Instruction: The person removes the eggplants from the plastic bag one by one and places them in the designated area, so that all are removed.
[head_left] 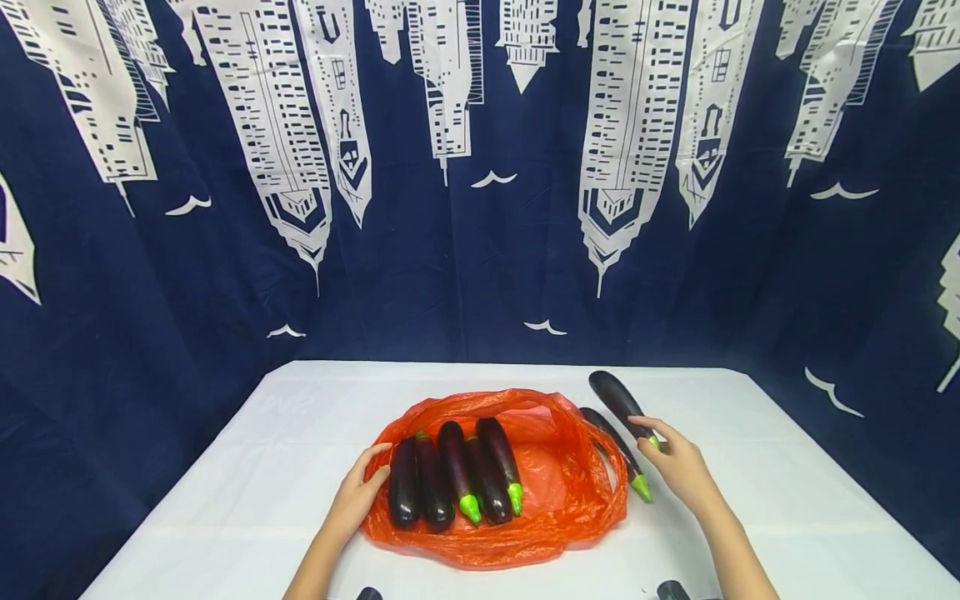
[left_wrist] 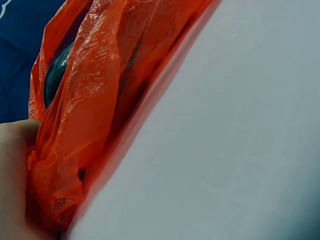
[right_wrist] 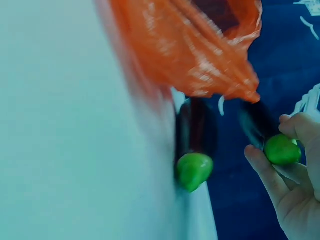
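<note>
An orange-red plastic bag [head_left: 517,548] lies spread with its mouth up, and several dark purple eggplants [head_left: 432,487] sit side by side in its left half. My left hand [head_left: 356,493] grips the left edge of the bag, its film [left_wrist: 92,95] bunched against the fingers in the left wrist view. Beyond the bag's right side, my right hand [head_left: 681,468] holds an eggplant [head_left: 621,402] by its green stem end [right_wrist: 283,150], raised above the table and angled away to the left. A second loose eggplant [head_left: 619,442] lies against the bag's right side, green cap toward me.
The white table [head_left: 300,417] extends around the bag. Behind it hangs a dark blue curtain [head_left: 450,267] with white buildings. Two small dark objects, one of them at the front right [head_left: 672,590], show at the near edge.
</note>
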